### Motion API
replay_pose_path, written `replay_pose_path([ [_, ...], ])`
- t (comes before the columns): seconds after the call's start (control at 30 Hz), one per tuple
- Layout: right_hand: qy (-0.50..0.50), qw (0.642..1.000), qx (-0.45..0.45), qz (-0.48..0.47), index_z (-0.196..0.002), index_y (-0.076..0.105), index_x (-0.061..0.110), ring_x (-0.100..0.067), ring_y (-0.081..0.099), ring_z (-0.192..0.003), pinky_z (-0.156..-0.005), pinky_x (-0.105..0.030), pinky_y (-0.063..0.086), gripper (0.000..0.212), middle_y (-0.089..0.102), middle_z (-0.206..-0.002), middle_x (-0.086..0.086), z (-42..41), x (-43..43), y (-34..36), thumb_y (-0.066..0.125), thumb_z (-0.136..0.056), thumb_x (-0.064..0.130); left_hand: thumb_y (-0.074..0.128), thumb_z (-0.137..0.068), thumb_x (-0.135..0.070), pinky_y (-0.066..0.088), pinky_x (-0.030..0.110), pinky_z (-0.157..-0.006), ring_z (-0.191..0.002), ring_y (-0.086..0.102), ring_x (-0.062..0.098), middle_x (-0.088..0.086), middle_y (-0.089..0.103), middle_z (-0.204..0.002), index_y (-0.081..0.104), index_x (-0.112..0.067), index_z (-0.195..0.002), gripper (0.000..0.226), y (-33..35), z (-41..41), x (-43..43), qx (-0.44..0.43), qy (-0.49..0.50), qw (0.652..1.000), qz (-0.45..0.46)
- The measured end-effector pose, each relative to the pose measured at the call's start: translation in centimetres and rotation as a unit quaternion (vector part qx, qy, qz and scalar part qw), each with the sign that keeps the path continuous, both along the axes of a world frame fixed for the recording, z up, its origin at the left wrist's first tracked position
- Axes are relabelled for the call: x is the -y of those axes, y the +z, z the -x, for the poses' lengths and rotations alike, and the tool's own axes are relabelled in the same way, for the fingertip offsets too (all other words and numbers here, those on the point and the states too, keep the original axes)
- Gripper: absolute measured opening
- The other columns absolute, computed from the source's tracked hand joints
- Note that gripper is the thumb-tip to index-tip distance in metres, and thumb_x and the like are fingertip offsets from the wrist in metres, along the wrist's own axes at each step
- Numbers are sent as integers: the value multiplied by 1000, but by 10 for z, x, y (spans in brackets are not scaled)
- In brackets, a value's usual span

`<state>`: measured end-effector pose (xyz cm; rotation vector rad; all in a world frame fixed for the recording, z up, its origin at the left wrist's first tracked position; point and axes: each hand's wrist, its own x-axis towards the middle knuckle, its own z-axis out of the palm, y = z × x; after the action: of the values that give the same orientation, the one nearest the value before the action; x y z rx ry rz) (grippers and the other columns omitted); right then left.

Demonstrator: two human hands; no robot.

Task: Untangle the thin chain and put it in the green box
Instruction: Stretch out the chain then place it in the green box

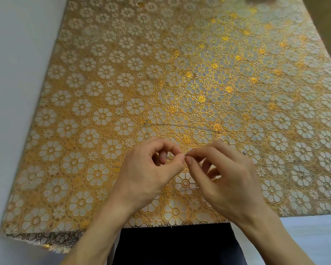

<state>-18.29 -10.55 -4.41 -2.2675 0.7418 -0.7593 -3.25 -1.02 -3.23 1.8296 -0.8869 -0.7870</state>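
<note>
head | left hand (149, 169) pinches thin chain (167, 157) | right hand (224, 176) pinches it too

I see the thin chain (165, 157), silvery and hair-fine, pinched between my left hand (145, 169) and right hand (224, 175). A faint loose strand arcs over the tablecloth (103, 83) just beyond.

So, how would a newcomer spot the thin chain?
Find the gold floral tablecloth. Near its front edge the left hand and right hand pinch a silvery chain between fingertips. Unlike the printed gold outlines, it is a loose grey strand trailing across the cloth.
</note>
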Motion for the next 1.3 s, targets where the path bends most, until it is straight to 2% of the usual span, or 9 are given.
replay_pose_path([
  [0.23, 6, 1000, -10, -3, -94, 74, 24, -6, 61, -62, -53, -27, 52, 9, 63, -88, 13, 0, -1, 3, 66, -92, 30, 75, -77, -37, 36, 10, -60, -65, 50, 5, -16, 53, -74, 69, -31, -73, 8, 4, 3, 1, 81, -9, 997, -9],
  [0.33, 12, 1000, -21, -12, -94, 73, 24, -5, 61, -64, -55, -26, 52, 7, 62, -87, 13, 0, 0, 3, 67, -92, 28, 77, -78, -26, 36, 11, -61, -67, 51, 6, -11, 52, -69, 68, -30, -73, 11, 3, 2, 1, 111, -16, 994, -12],
  [0.57, 26, 998, -50, 36, -94, 70, 22, -7, 58, -67, -54, -30, 53, 18, 60, -89, 12, 3, 2, -2, 57, -95, 34, 74, -84, -29, 38, 14, -67, -76, 52, 8, -6, 55, -77, 68, -30, -79, 8, 5, 2, 1, 161, -76, 984, -29],
  [0.73, 29, 996, -58, 52, -99, 66, 20, -7, 56, -74, -58, -30, 51, 19, 58, -95, 11, 6, -1, -4, 52, -99, 33, 74, -84, -26, 37, 14, -63, -69, 48, 5, -7, 52, -72, 69, -28, -78, 8, 8, 6, 0, 127, -60, 990, -22],
  [0.87, 38, 997, -54, 45, -100, 65, 18, -6, 54, -76, -61, -28, 50, 9, 58, -97, 10, 8, -2, -5, 59, -98, 23, 74, -84, -23, 36, 13, -63, -67, 46, 2, -10, 48, -70, 70, -27, -77, 9, 12, 7, -1, 84, -54, 995, -28],
  [1.1, 50, 994, -73, 64, -95, 64, 20, -6, 53, -67, -57, -23, 46, 3, 54, -93, 11, 11, -4, -4, 63, -96, 23, 74, -84, -23, 36, 13, -63, -67, 46, 3, -12, 46, -69, 70, -30, -78, 10, 8, 8, -6, 84, -67, 993, -39],
  [1.3, 45, 994, -63, 79, -89, 63, 16, -15, 54, -62, -54, -31, 47, 19, 54, -86, 7, 8, -5, -6, 51, -95, 29, 74, -84, -26, 35, 13, -63, -68, 49, 3, -12, 47, -68, 72, -30, -80, 6, 6, 10, -9, 114, -76, 990, -42],
])
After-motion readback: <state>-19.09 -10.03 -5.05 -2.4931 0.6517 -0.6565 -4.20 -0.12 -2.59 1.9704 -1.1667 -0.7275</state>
